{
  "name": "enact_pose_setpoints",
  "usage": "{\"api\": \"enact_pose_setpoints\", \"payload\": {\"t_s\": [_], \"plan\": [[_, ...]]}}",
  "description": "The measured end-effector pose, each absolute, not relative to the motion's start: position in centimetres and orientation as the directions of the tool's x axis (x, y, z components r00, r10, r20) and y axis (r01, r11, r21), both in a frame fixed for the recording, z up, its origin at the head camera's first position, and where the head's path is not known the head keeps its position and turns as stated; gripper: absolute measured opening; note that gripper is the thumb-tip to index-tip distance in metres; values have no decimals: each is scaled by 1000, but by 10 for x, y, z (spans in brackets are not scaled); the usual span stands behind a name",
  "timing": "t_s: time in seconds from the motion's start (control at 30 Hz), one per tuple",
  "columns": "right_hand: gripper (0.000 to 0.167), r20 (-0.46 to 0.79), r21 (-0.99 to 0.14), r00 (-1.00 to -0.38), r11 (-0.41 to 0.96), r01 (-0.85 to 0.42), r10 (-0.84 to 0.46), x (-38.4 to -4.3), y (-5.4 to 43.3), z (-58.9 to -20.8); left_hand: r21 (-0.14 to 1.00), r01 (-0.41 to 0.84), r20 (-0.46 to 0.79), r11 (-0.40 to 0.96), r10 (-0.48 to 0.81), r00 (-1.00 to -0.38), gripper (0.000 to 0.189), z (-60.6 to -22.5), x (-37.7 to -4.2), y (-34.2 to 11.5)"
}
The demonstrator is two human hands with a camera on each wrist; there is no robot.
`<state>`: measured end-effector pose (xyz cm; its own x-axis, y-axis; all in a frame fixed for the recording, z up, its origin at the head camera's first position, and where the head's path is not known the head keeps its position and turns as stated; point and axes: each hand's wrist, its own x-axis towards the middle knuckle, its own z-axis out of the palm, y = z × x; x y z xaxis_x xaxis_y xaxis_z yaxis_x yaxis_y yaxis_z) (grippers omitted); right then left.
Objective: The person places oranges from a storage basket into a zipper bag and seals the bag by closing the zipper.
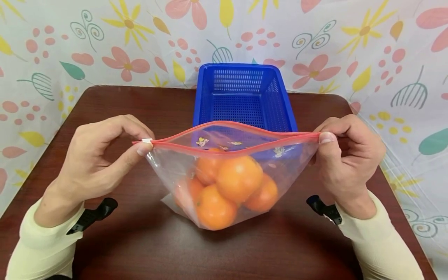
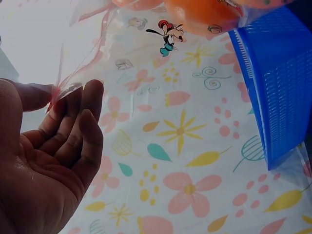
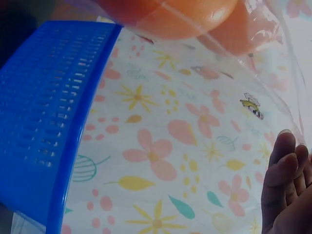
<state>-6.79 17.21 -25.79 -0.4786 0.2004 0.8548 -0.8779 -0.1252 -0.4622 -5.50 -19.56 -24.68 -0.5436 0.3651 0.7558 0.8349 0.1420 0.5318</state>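
Observation:
A clear slider zip bag (image 1: 161, 171) with a red zip edge and small cartoon prints hangs between both hands, its mouth partly parted. Several oranges (image 1: 239, 179) lie bunched at its bottom. The left hand (image 1: 101, 155) pinches the zip's left end, thumb and forefinger at the white slider (image 1: 147, 140). At the opposite corner, the right hand (image 1: 346, 155) pinches the red edge between thumb and bent forefinger. In the left wrist view, the other fingers (image 2: 90, 141) of the left hand are loosely bent below the bag's corner.
Behind the bag, a blue plastic basket (image 1: 199, 97) with slotted walls stands at the back of the dark brown table (image 1: 140, 105). A flower-printed sheet (image 1: 105, 50) hangs behind and beside the table. Black wrist cameras (image 1: 92, 216) sit on both cream sleeves (image 1: 388, 241).

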Motion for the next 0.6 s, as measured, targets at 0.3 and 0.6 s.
{"api": "enact_pose_setpoints", "payload": {"t_s": [0.3,0.6], "plan": [[18,875,-441,-448,-82,-894,183,-71,186,-263,479,833,686,277,473,-553,7,-248,-56,-195],[18,892,-434,-436,-41,-900,118,-77,199,-273,446,826,651,343,510,-563,29,-248,-56,-195]]}}
